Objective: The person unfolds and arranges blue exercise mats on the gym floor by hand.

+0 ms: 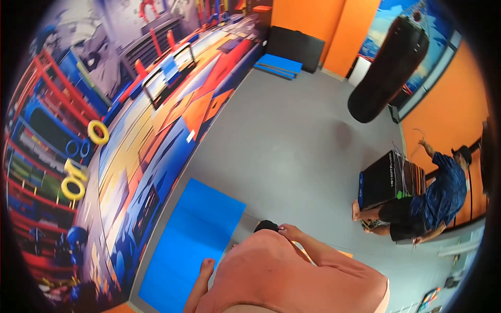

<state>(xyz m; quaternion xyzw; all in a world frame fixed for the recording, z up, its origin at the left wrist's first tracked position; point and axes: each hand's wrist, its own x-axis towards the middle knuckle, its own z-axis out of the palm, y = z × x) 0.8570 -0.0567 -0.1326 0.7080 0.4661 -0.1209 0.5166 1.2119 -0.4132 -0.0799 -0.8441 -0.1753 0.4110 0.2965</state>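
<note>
- The dark rounded thing (266,226) sits just off the right edge of the blue mat (193,245). It is at the top of the salmon cloth (282,276) that fills the bottom of your view, and too little of it shows to say what it is.
- Your right hand (290,230) lies against the side of it away from the mat, fingers curled onto it. I cannot tell whether they grip it or only rest there.
- What I take for your left hand (206,265) is at the mat's right edge, nearer to you. It looks bunched, but I cannot tell whether it is open or closed.
- The dark thing is small and matt, so I judge it light and probably soft rather than slippery. Cup it round the sides with the whole hand instead of pinching the top.
- Grey floor (292,141) spreads beyond the mat.
- Well to the right of the mat, another person (438,201) crouches beside a black box (383,180) with one arm raised.
- Further from the mat, past the box, a black punch bag (389,68) hangs.
- Left of the mat, yellow rings (97,132) hang on the climbing frame.
</note>
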